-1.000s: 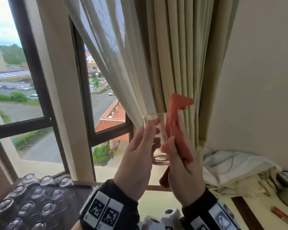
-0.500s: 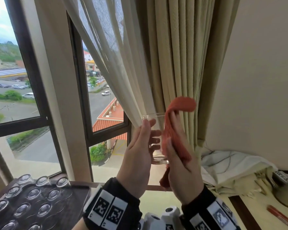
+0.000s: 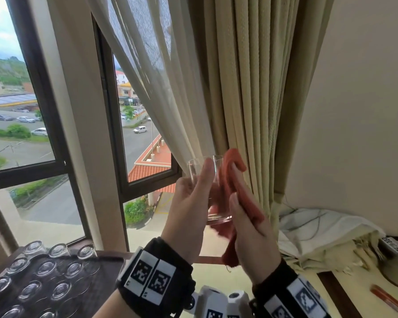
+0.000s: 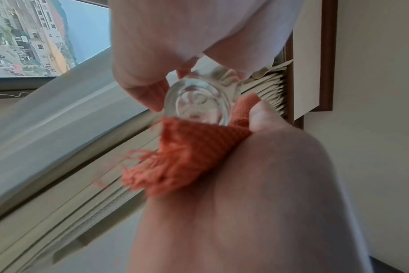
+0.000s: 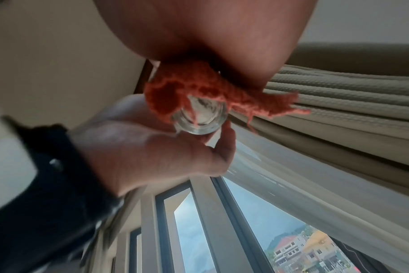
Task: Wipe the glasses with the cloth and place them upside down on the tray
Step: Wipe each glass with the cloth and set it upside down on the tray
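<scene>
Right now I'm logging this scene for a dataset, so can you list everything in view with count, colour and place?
held glass: one, clear, upright, raised in front of the curtains
cloth: one, orange-red, pressed against the held glass's right side
glasses on tray: at least a dozen, clear, upside down, lower left
tray: one, dark brown, lower left
curtains: cream drape plus a sheer white panel, centre
window: dark frame, left, street outside
crumpled fabric: whitish, right
left hand: grips the held glass
right hand: holds the cloth to the glass
</scene>
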`<control>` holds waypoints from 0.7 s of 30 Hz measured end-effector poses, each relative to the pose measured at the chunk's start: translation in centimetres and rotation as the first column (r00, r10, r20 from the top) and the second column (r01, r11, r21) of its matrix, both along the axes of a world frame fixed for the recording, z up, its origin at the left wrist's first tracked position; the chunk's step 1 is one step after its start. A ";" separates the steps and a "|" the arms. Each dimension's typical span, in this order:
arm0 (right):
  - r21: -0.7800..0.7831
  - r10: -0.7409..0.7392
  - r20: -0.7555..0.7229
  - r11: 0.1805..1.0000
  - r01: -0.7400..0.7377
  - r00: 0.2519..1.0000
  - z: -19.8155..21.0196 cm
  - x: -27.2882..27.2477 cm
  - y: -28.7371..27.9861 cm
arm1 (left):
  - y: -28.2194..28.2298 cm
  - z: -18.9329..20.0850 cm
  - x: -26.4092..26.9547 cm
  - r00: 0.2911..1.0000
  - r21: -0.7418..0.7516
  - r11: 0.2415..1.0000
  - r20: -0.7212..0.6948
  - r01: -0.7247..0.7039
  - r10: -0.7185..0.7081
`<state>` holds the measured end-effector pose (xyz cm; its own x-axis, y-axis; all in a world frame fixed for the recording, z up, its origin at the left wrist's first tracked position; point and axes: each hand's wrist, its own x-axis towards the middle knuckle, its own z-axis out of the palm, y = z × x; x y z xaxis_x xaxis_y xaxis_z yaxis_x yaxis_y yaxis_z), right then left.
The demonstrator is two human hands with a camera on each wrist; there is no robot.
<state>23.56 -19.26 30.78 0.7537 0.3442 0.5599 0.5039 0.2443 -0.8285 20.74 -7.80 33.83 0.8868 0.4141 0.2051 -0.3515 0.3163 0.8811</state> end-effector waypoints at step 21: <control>-0.181 -0.044 0.253 0.979 0.092 0.967 -0.1 0.3 0.7 | 0.6 -0.4 -0.3 0.997 0.081 0.994 -0.010 -0.072 0.073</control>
